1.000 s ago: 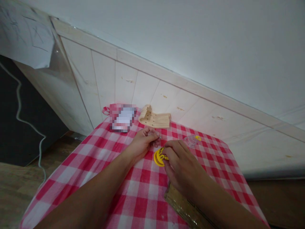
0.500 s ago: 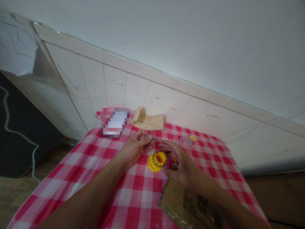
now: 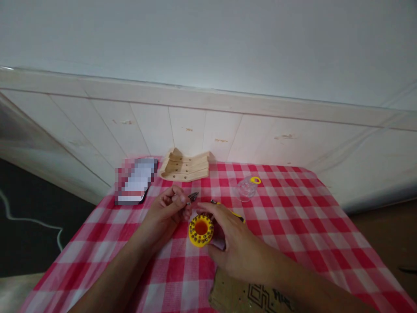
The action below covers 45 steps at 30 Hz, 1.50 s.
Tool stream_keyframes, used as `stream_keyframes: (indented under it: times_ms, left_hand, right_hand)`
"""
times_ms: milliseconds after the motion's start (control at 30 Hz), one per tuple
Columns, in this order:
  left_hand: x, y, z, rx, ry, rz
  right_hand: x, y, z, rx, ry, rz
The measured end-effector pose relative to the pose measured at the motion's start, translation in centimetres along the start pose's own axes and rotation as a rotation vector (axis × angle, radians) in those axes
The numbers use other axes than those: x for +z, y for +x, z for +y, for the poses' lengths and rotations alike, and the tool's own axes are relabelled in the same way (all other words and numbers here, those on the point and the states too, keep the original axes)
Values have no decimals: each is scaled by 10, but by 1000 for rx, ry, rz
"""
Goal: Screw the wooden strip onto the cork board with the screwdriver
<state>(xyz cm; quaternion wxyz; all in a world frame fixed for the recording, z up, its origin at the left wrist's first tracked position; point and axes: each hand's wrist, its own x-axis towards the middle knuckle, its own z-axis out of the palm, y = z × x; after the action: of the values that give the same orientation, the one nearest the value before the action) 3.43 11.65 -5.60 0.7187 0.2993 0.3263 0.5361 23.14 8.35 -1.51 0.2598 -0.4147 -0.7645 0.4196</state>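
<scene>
Apparently the step is handling metal bits: left hand pinching them, right hand with fingers spread beside the yellow holder; next calls for steadiness.

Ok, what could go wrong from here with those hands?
Slim metal pieces jut from the left hand's fingertips, so one might slip onto the checked tablecloth.

The right hand curves close about the yellow holder; whether it touches is unclear, but a bump could tip it and spill the metal-topped pieces ringing it.
</scene>
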Motion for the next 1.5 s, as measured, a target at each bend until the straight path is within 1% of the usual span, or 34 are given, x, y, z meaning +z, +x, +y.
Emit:
stream_keyframes:
  times_ms: [167,233,333,400,600,733,833,900,1033,1333,1500]
  left_hand:
    - [3,0,2,0,21,41]
    - [3,0,2,9,31,45]
    - [3,0,1,17,50,24]
    - [3,1,0,29,63,-2]
    - [3,0,-2,48,98,-24]
    - [3,-1,-3,54,112,-28]
    - [2,-1,-4,67,117,-40]
    - [0,-1,-4,64,122,-55]
    - [0,-1,-4,65,119,-72]
    - [6,-2,-2,63,118,-17]
    - [3,0,-3,74,108,-35]
  right_hand:
    - [-2,-1,-1,-25,46,-6]
    - [-1,-1,2,-38,44,19]
    - [3,0,8,-42,-32,91]
    - [6,1,12,-37,-91,113]
    - [9,4,13,-20,-188,102]
    - [8,5,12,-39,-217,93]
    - [6,5,13,-95,-183,68]
    - [4,5,15,-128,-116,42]
    - [2,5,17,-77,-34,20]
    - [7,4,15,-144,-155,33]
    - [7,5,14,-107,-160,31]
